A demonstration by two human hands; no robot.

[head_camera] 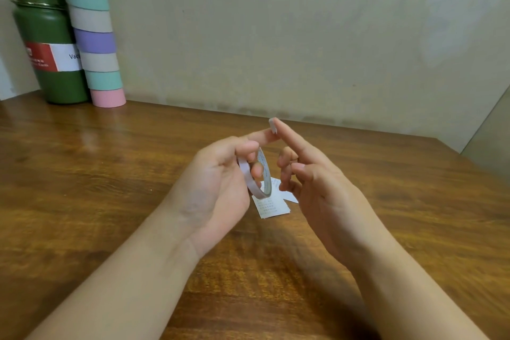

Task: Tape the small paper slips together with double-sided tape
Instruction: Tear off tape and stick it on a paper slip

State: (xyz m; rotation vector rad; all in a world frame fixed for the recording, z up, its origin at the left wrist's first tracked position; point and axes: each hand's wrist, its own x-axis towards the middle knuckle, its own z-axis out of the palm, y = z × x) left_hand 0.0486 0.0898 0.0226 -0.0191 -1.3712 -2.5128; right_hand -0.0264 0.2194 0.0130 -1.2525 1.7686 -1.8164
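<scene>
Tape roll (258, 178): thin white ring of double-sided tape, seen nearly edge-on, held above the table.
Left hand (220, 179): grip curled round the tape roll; index finger extended.
Tape piece (272, 125): small white strip between the two index fingertips.
Right hand (317, 185): index finger straight, touching the tape piece; other fingers loosely curled, holding nothing.
Paper slips (271, 205): small white printed slips, overlapping, flat on the wooden table (110, 174) beneath the hands.

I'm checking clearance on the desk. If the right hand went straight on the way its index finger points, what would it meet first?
The right hand points up-left; its fingertip already meets the tape piece at the left hand's fingertip. Beyond looks free to the wall, though depth is unclear.
</scene>
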